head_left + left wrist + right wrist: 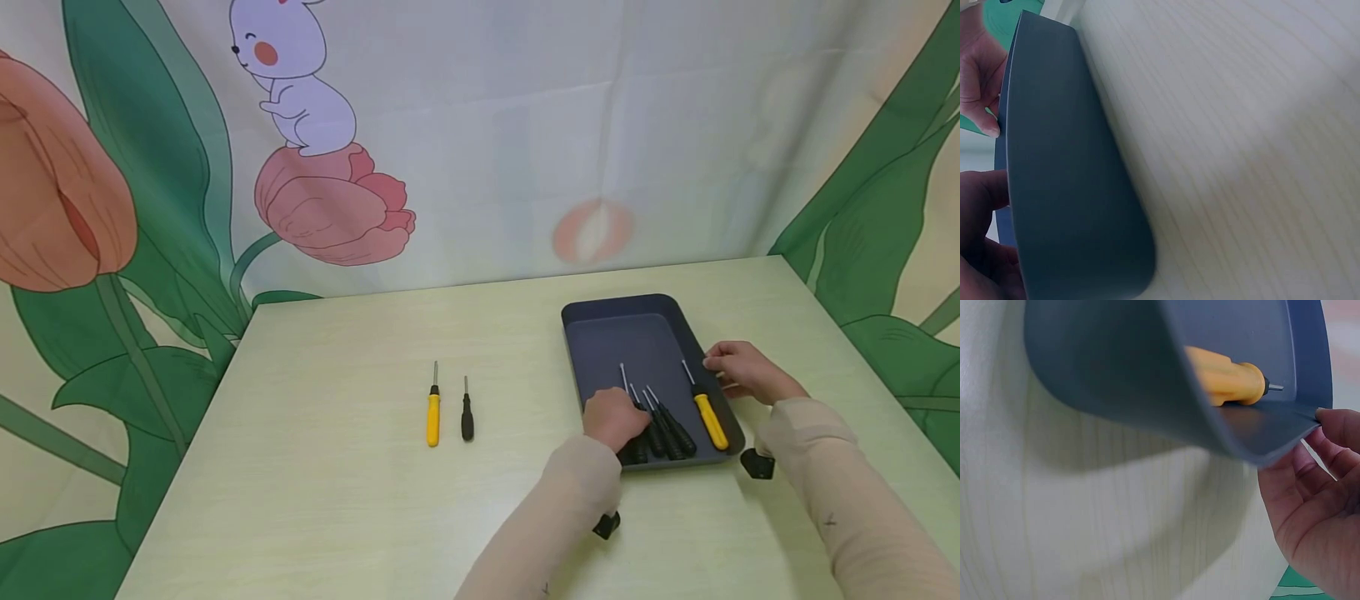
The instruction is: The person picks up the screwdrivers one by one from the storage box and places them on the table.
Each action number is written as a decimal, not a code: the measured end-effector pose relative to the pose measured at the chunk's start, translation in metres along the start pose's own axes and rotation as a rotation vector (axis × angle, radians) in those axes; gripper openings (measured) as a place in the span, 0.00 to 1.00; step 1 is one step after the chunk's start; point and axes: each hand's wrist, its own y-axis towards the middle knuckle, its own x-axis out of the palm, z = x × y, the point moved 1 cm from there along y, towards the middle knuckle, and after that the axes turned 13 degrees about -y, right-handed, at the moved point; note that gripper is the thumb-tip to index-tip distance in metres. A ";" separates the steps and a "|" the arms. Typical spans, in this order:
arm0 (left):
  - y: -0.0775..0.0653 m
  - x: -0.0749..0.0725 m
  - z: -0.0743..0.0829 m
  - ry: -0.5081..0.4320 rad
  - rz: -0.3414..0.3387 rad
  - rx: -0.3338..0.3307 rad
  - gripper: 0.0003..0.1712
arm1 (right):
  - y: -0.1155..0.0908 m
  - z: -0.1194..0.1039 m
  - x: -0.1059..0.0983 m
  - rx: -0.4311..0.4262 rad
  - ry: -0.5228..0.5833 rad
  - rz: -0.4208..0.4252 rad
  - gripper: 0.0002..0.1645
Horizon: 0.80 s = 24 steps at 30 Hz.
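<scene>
A dark blue-grey tray stands on the right part of the table. My left hand reaches over its near left side, fingers bent down among several black screwdrivers. In the left wrist view the tray wall hides the fingertips, so I cannot tell if they grip a screwdriver. A yellow screwdriver lies inside along the right wall. My right hand pinches the tray's right rim, thumb on the inside and fingers outside, as the right wrist view shows.
Left of the tray, a yellow screwdriver and a smaller black screwdriver lie side by side on the pale wooden table, tips pointing away. A printed curtain hangs behind the table's far edge.
</scene>
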 end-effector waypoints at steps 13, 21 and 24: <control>-0.002 -0.005 0.000 -0.110 -0.007 -0.027 0.26 | 0.001 0.000 0.000 0.013 0.013 0.004 0.15; 0.000 -0.009 -0.004 -0.305 -0.049 -0.054 0.25 | 0.000 -0.001 0.000 0.023 0.012 -0.003 0.15; 0.003 -0.011 -0.006 -0.392 -0.061 -0.079 0.21 | 0.000 -0.001 0.000 0.019 0.007 -0.008 0.16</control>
